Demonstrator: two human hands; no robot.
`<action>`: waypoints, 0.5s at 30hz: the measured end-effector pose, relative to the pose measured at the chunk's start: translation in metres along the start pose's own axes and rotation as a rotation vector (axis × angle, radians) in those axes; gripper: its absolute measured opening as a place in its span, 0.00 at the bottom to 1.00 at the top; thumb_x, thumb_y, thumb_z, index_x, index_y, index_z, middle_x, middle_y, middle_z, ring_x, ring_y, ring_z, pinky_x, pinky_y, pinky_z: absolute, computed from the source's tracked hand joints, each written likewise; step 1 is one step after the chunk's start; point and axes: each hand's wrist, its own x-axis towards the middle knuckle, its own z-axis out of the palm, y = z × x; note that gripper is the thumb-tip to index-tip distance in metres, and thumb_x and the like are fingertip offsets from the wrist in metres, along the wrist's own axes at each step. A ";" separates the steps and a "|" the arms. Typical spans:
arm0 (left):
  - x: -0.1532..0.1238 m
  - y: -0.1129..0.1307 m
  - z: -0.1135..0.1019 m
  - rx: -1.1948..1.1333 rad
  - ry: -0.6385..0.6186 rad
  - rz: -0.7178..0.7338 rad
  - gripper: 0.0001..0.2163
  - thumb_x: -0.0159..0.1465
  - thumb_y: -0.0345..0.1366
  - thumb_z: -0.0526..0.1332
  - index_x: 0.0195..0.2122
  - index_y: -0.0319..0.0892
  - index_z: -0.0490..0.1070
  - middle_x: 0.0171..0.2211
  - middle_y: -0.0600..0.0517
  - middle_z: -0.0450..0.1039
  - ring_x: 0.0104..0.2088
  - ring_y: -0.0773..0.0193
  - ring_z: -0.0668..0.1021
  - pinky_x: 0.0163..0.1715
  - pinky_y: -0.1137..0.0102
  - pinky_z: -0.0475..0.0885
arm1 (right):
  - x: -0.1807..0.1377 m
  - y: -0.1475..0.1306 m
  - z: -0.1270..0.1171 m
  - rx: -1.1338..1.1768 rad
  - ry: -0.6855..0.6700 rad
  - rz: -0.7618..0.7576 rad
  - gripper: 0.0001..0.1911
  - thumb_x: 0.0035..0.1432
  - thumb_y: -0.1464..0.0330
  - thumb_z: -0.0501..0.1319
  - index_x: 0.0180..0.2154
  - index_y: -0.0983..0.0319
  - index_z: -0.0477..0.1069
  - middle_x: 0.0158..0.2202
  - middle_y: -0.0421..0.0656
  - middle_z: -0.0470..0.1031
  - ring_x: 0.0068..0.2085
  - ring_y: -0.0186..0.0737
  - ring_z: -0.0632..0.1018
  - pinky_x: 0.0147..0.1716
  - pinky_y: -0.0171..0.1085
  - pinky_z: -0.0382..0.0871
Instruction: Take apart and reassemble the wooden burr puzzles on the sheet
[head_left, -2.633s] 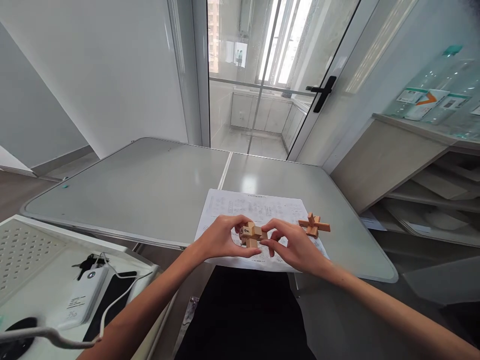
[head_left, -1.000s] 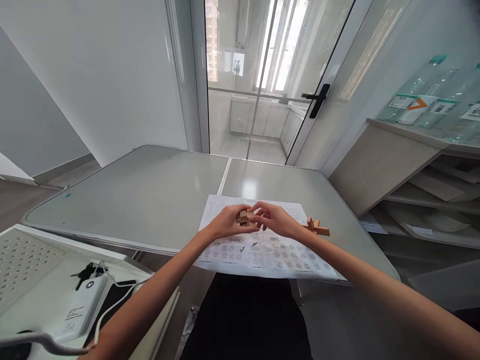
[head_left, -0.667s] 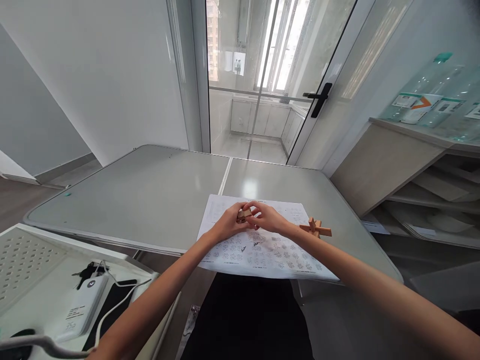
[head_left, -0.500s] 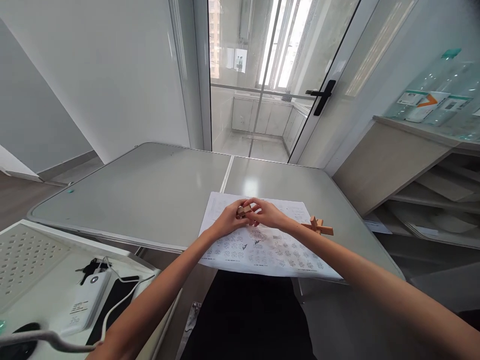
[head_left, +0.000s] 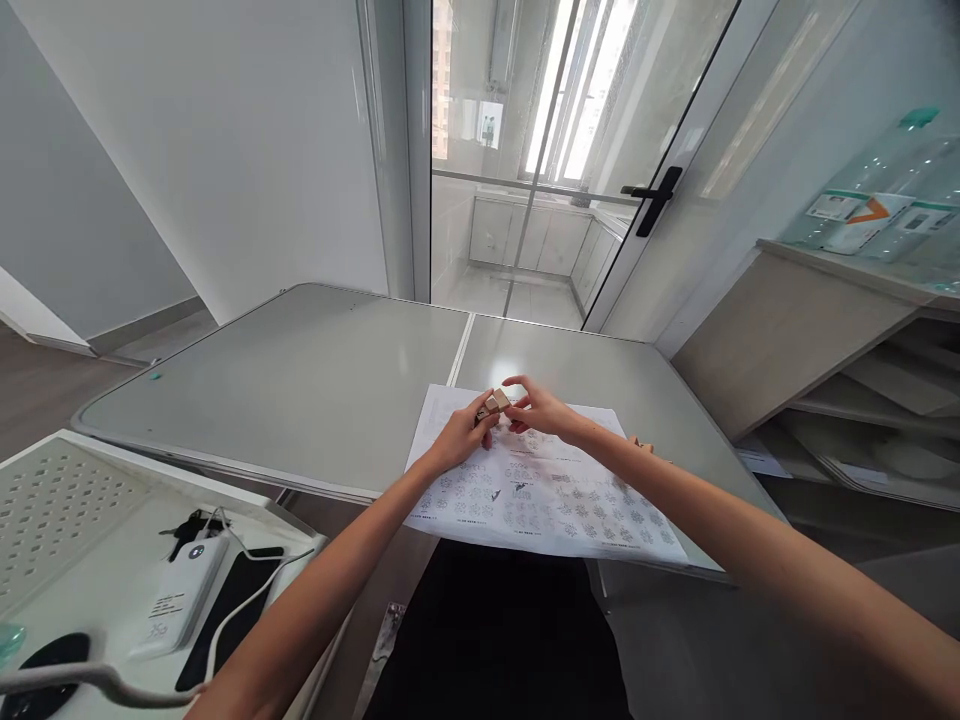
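My left hand (head_left: 459, 435) is closed around a small wooden block puzzle (head_left: 495, 402), which it holds above the printed sheet. Close on its right, my right hand (head_left: 544, 412) has its fingers apart, the index finger stretched out over the puzzle's right side. The lower fingertips are near the puzzle, and whether they touch it I cannot tell. Beneath both hands lies a white paper sheet (head_left: 551, 510) printed with rows of small diagrams. More wooden puzzle pieces (head_left: 641, 445) lie on the table beyond my right forearm, which mostly hides them.
The grey folding table (head_left: 315, 390) has a seam down its middle. At left, a white cart (head_left: 67, 560) holds a power bank (head_left: 184, 595), a cable, keys and a black phone-like slab. Plastic bottles (head_left: 870, 205) stand on the shelf unit (head_left: 832, 310) at right.
My right hand has drawn back a little from the puzzle and its fingers have spread. The puzzle stays in my left hand, and the view has shifted slightly.
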 end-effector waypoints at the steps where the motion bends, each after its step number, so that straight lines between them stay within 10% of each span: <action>1: 0.000 -0.001 0.001 -0.004 0.014 -0.001 0.28 0.73 0.47 0.55 0.72 0.42 0.57 0.24 0.56 0.76 0.30 0.60 0.79 0.41 0.65 0.72 | 0.003 0.000 0.001 -0.034 0.015 0.014 0.22 0.70 0.66 0.60 0.62 0.55 0.58 0.39 0.41 0.82 0.34 0.36 0.85 0.34 0.33 0.79; 8: 0.005 -0.006 0.004 -0.170 0.152 -0.047 0.24 0.74 0.54 0.53 0.61 0.40 0.61 0.45 0.43 0.83 0.26 0.63 0.81 0.37 0.64 0.76 | 0.009 -0.008 0.004 -0.438 0.215 0.053 0.22 0.67 0.73 0.60 0.61 0.59 0.61 0.54 0.55 0.76 0.51 0.54 0.80 0.45 0.44 0.71; 15: 0.005 -0.005 0.001 -0.200 0.195 -0.082 0.24 0.71 0.60 0.52 0.44 0.42 0.69 0.32 0.49 0.81 0.22 0.66 0.75 0.28 0.69 0.70 | -0.001 -0.002 0.021 -0.643 0.160 -0.019 0.14 0.67 0.72 0.59 0.54 0.60 0.69 0.53 0.54 0.77 0.49 0.56 0.80 0.43 0.44 0.68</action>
